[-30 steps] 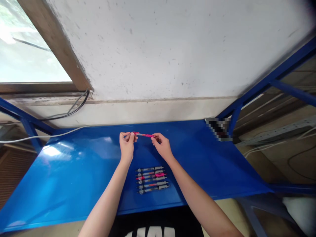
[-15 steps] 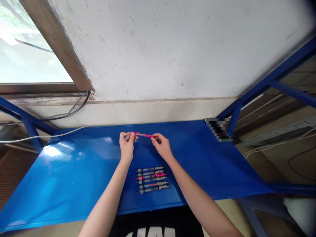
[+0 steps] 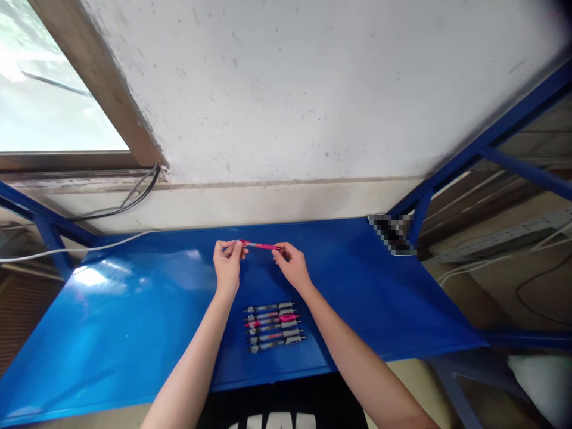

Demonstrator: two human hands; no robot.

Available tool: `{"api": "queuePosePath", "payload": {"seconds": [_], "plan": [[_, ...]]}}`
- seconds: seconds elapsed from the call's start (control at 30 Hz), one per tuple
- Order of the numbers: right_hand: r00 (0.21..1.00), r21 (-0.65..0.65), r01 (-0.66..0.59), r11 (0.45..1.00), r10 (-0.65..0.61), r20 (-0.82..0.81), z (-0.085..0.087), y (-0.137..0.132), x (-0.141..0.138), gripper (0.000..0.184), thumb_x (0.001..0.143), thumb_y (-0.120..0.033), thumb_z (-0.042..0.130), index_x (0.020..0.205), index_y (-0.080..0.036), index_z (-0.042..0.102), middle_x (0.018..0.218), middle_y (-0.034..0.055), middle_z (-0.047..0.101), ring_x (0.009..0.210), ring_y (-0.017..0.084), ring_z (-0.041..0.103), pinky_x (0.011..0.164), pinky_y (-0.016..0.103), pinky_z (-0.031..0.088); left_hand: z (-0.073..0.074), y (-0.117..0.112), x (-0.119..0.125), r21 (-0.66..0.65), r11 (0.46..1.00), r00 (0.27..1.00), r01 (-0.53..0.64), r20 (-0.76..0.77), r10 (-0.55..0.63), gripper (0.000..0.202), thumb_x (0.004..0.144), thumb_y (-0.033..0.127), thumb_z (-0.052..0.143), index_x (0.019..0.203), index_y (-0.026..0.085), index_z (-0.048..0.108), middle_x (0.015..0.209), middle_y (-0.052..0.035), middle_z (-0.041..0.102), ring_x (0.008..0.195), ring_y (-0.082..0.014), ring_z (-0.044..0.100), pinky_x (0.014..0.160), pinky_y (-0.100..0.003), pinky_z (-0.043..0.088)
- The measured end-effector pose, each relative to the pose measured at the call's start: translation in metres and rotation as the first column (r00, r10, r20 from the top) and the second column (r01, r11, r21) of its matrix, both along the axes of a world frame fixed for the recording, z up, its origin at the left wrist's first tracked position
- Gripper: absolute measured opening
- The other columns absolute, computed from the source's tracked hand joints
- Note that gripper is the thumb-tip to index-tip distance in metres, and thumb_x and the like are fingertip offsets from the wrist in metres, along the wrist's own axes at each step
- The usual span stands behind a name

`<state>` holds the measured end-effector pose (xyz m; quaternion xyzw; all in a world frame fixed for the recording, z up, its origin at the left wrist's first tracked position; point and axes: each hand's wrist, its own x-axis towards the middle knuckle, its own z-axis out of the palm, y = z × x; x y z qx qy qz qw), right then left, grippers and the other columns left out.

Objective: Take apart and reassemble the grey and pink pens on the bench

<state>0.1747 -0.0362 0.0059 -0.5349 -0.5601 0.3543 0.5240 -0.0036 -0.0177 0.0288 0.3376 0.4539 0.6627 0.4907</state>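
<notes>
Above the blue table point(image 3: 134, 316), both my hands hold one pink pen point(image 3: 258, 245) level between them. My left hand point(image 3: 227, 263) pinches its left end with closed fingers. The fingertips of my right hand point(image 3: 291, 264) grip the pen's right end. Nearer to me, between my forearms, a row of several pens point(image 3: 273, 325) lies side by side on the table, mostly grey, one with a pink clip.
A white wall rises behind the table, with a window at the upper left. Black and white cables point(image 3: 111, 208) run along the sill and the table's back left edge. A blue metal frame point(image 3: 469, 149) and more cables stand to the right.
</notes>
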Motion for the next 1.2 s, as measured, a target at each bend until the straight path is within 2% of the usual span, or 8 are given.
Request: {"api": "queuePosePath", "payload": {"seconds": [0.13,0.37,0.53,0.73,0.97,1.13,1.2], "plan": [[1.000,-0.005,-0.016,1.000,0.016,0.010,-0.0014,-0.0004,-0.0021,0.025,0.090,-0.044,0.062,0.096,-0.021,0.070,0.073,0.0026,0.069,0.065,0.019,0.064,0.064,0.031,0.054,-0.0001,0.0008,-0.0004,-0.019,0.999,0.999,-0.026,0.026,0.026,0.048,0.075,0.040,0.086,0.100,0.021,0.050,0.070,0.0008,0.069,0.063,-0.0134,0.068,0.059,-0.022,0.048],[1.000,0.001,-0.005,1.000,0.005,-0.009,-0.0013,0.0000,-0.0018,0.026,0.091,-0.044,0.062,0.097,-0.020,0.070,0.074,0.0031,0.070,0.066,0.019,0.066,0.064,0.031,0.055,0.0022,0.0004,-0.0013,0.001,1.000,1.000,-0.005,0.014,0.005,0.046,0.074,0.039,0.087,0.089,0.021,0.047,0.067,0.0019,0.067,0.062,-0.0132,0.068,0.059,-0.022,0.048],[1.000,-0.005,-0.007,1.000,0.006,-0.019,-0.0004,0.0005,-0.0006,0.026,0.091,-0.044,0.061,0.098,-0.020,0.069,0.074,0.0028,0.070,0.067,0.019,0.067,0.066,0.032,0.056,0.0035,0.0002,0.0006,-0.026,1.000,0.998,0.016,0.068,-0.015,0.055,0.071,0.040,0.089,0.101,0.023,0.046,0.072,0.0008,0.071,0.064,-0.0136,0.069,0.059,-0.022,0.048],[0.999,-0.016,0.016,1.000,-0.016,-0.035,0.0009,0.0004,0.0000,0.027,0.091,-0.045,0.061,0.099,-0.021,0.069,0.076,0.0035,0.071,0.067,0.019,0.068,0.066,0.032,0.056,0.0034,-0.0001,0.0001,-0.019,1.000,1.000,0.013,0.025,-0.012,0.048,0.072,0.038,0.088,0.088,0.021,0.046,0.071,0.0011,0.069,0.062,-0.0135,0.069,0.059,-0.023,0.049],[1.000,-0.018,0.002,1.000,-0.003,-0.029,0.0039,-0.0012,-0.0022,0.026,0.090,-0.044,0.062,0.097,-0.020,0.070,0.081,0.0049,0.072,0.069,0.019,0.066,0.065,0.031,0.056,0.0047,0.0000,0.0008,-0.053,0.999,0.998,0.003,0.055,0.000,0.048,0.073,0.038,0.087,0.099,0.021,0.050,0.070,0.0014,0.069,0.062,-0.0133,0.068,0.058,-0.022,0.047],[0.999,-0.010,0.024,1.000,-0.025,-0.032,0.0022,-0.0001,-0.0005,0.027,0.090,-0.044,0.062,0.098,-0.020,0.070,0.079,0.0044,0.071,0.067,0.019,0.066,0.066,0.032,0.056,0.0045,-0.0001,-0.0001,-0.022,1.000,0.999,0.015,0.046,-0.014,0.046,0.072,0.035,0.087,0.089,0.021,0.047,0.065,0.0028,0.067,0.061,-0.0130,0.068,0.058,-0.022,0.048],[0.999,-0.009,0.025,1.000,-0.025,-0.031,0.0012,0.0007,0.0007,0.027,0.090,-0.044,0.062,0.099,-0.020,0.070,0.079,0.0041,0.071,0.067,0.019,0.066,0.066,0.032,0.056,0.0041,0.0001,-0.0006,-0.030,0.999,0.999,0.033,0.038,-0.031,0.045,0.073,0.035,0.087,0.090,0.021,0.047,0.067,0.0019,0.068,0.062,-0.0141,0.070,0.059,-0.022,0.048]]}}
